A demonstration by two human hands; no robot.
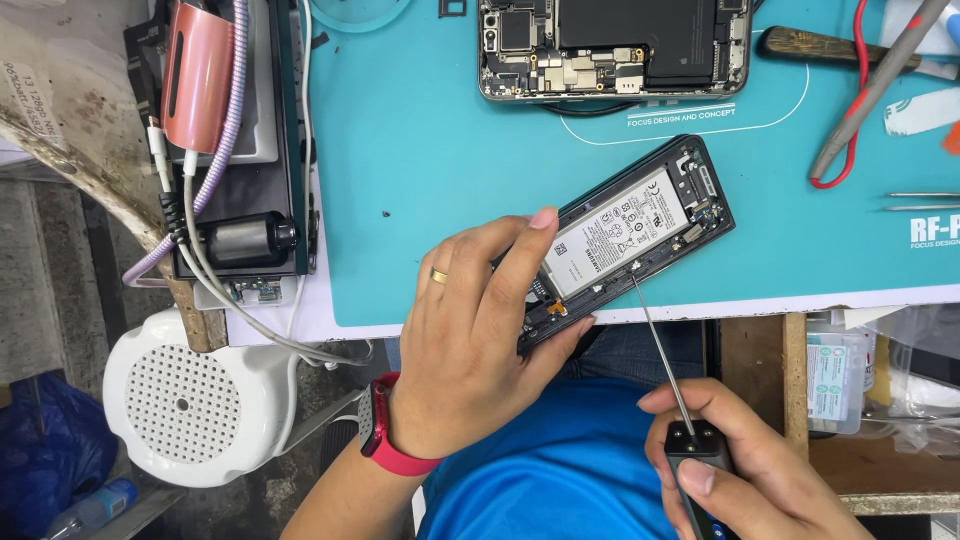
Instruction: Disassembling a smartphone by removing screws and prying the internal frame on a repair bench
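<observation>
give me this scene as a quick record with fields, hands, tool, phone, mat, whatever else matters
left hand: grips the lower end of the opened phone, ring on one finger, red watch on the wrist
right hand: holds the electric screwdriver
electric screwdriver: dark body, thin bit touching the phone's long edge
opened phone: back off, white-labelled battery showing, lying slantwise at the mat's front edge
mat: teal
second opened phone: top of mat, circuit boards exposed
tweezers: right edge

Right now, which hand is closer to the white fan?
Left. The left hand grips the opened phone, just right of the white fan. The right hand holds the screwdriver, farther right.
</observation>
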